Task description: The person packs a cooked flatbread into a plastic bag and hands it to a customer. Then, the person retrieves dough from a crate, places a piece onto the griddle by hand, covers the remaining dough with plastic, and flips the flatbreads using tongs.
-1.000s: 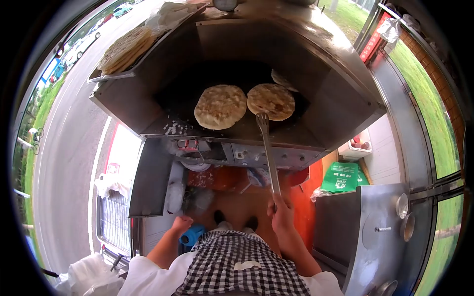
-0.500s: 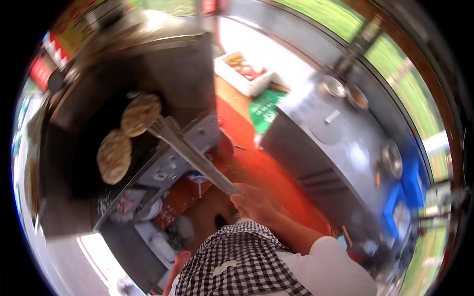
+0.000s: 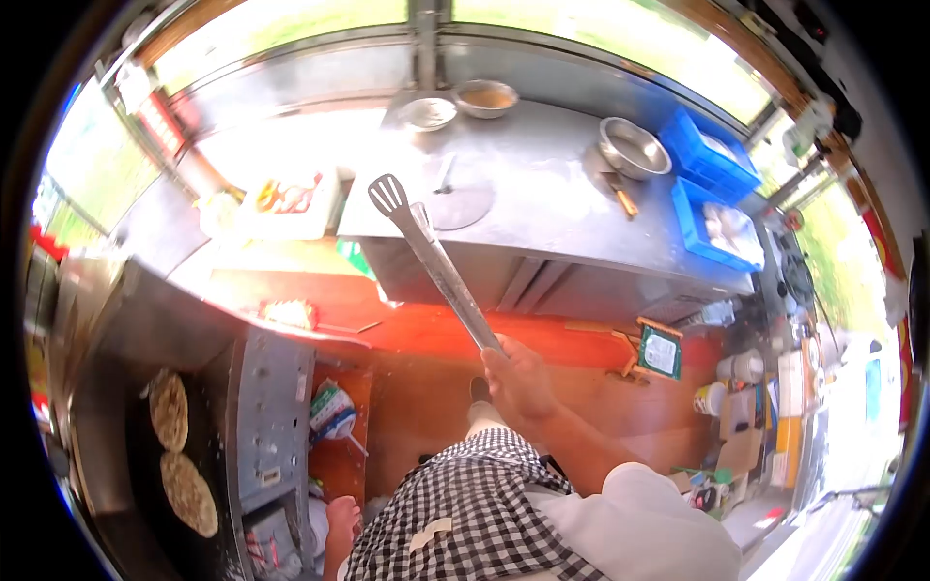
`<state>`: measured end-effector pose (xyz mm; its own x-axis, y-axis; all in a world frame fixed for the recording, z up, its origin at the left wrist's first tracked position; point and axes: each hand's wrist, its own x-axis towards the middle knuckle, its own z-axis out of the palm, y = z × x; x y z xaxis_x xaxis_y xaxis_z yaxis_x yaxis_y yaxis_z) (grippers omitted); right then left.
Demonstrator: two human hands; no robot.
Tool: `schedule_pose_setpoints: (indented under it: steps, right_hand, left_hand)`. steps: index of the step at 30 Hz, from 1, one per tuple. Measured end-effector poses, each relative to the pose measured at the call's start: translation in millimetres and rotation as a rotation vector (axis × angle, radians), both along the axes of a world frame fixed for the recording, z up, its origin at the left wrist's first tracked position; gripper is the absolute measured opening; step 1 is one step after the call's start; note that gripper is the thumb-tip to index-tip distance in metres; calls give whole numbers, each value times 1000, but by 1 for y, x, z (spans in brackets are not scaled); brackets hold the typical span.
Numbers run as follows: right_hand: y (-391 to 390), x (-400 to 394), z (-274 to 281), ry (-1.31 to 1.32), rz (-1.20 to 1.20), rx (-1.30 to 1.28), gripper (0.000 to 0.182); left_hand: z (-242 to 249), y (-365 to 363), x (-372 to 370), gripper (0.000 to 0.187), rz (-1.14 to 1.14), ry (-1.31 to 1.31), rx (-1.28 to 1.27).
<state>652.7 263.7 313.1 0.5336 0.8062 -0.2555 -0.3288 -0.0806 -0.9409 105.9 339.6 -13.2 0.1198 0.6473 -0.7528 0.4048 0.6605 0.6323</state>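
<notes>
My right hand (image 3: pixel 519 376) is closed around the handle end of long metal tongs (image 3: pixel 448 277). Their slotted tip points away from me, up over the floor and toward the steel counter (image 3: pixel 562 228). Low at my left side hangs my left hand (image 3: pixel 342 528), beside the stove front (image 3: pixel 266 426); its fingers show too little to make out their pose. Two browned flatbreads, one farther (image 3: pixel 169 411) and one nearer (image 3: pixel 189 494), lie end to end on the dark griddle (image 3: pixel 140 474) at the left.
On the counter are metal bowls (image 3: pixel 635 148), a knife (image 3: pixel 620 194) with a wooden handle, and blue crates (image 3: pixel 712 223). A white box (image 3: pixel 286 205) of food stands left of it. A small wooden stool (image 3: pixel 659 351) and cartons (image 3: pixel 741 450) are at the right.
My view has turned right, from the griddle toward the counter. The tongs, close over the flatbreads before, are now away from the griddle and still in my right hand.
</notes>
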Motion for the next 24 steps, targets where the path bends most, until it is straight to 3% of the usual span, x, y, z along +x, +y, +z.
schedule_pose_setpoints:
  steps: [3,8,10,12,14,16,19,24]
  right_hand:
    - [-5,46,-4,-30,-85,-6,37]
    - [-5,114,-8,-24,-152,-38,37]
    - [-1,141,-14,-81,-100,-50,38]
    - [14,157,-9,-157,-58,-63,38]
    - [26,164,-11,-228,-7,-91,39]
    - [49,169,-24,-311,58,-116,40]
    - [85,164,-39,-309,98,-154,42]
    - [141,153,-56,-427,100,-176,51]
  left_hand:
    - [49,33,87,10,-43,102,-64]
    - [50,69,190,11,-154,-108,-27]
    - [63,89,249,17,-297,-28,172]
    - [89,107,314,24,-274,-17,329]
    - [148,124,376,26,-481,-29,483]
    - [191,125,432,24,-441,-226,599]
    - [249,134,491,28,-381,-434,386]
    - [281,166,544,27,-257,-554,175]
